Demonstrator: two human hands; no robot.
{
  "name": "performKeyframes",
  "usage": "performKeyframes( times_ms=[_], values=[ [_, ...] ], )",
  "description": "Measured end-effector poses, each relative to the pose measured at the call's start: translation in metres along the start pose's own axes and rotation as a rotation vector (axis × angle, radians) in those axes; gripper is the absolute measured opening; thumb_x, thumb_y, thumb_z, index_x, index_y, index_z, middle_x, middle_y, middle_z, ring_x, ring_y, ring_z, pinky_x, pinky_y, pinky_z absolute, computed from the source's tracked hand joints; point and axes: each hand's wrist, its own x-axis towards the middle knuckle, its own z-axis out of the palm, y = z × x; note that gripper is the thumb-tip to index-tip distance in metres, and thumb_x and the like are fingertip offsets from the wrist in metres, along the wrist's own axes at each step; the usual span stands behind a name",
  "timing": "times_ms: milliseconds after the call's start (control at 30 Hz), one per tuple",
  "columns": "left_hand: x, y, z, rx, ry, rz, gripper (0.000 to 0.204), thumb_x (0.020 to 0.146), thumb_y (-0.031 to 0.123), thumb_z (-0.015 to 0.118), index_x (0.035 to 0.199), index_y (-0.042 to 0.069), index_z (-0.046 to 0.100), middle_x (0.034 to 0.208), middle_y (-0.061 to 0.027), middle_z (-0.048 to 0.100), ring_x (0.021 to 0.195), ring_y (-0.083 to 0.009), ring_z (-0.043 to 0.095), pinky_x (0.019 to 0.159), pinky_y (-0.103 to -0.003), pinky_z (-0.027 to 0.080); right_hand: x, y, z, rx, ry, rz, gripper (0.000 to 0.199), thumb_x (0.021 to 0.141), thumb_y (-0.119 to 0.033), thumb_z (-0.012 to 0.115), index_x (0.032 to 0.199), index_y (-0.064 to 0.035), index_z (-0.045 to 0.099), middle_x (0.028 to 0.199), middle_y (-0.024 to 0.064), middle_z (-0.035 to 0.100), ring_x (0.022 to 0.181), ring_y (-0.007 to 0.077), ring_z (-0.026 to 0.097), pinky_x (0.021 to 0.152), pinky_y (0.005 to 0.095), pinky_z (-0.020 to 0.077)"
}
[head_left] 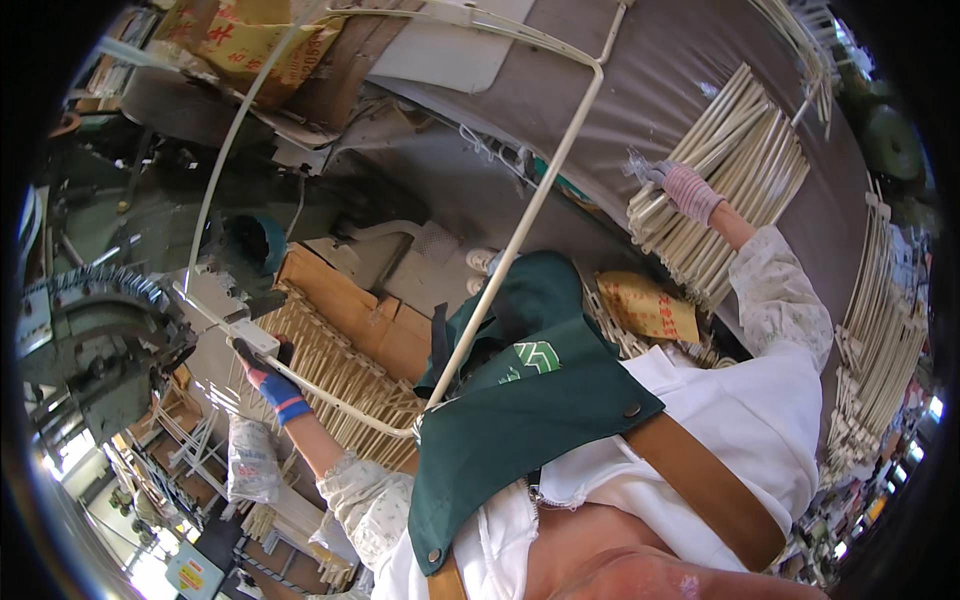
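My left hand, in a dark glove with a blue and red cuff, is closed round a bent cream tube frame beside a small white block on it. The large frame loops up past the top of the view and back down in front of my green apron. To the right, my right hand, in a pink-striped glove, lies on a pile of cream tubes. Its fingers are curled together at the tubes' left side, next to a wisp of clear plastic; what they grip is hidden.
The pile lies on a brown-covered table. More tube bundles stand at the far right. A cardboard box and a stack of tubes are by my left arm. Dark machinery stands at the left; a yellow sack lies below the table edge.
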Motion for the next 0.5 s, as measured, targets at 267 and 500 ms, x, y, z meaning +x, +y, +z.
performKeyframes(
  times_ms=[267,500],
  values=[
    [-0.137,0.099,0.142,0.725,-0.154,0.82,0.035,0.074,0.014,0.061,0.105,0.001,0.052,0.109,-0.0165,0.052,0.104,-0.031,0.047,0.089,-0.038,0.037,0.104,-0.041,-0.08,-0.006,0.292,-0.025,0.013,0.069,-0.01,0.055,0.079,-0.0085,0.048,0.063,0.0113,0.055,0.06,0.0308,0.057,0.054,0.0407,0.045],
    [-0.176,0.076,0.241,-0.165,-0.887,-0.219,0.046,0.081,0.008,0.059,0.123,0.007,0.04,0.089,-0.0076,0.058,0.082,-0.0139,0.058,0.064,-0.027,0.049,0.157,-0.151,-0.184,-0.055,0.182,-0.258,0.015,0.067,-0.015,0.059,0.077,-0.0078,0.05,0.061,0.0127,0.056,0.06,0.0331,0.057,0.055,0.0428,0.0444]
  ],
)
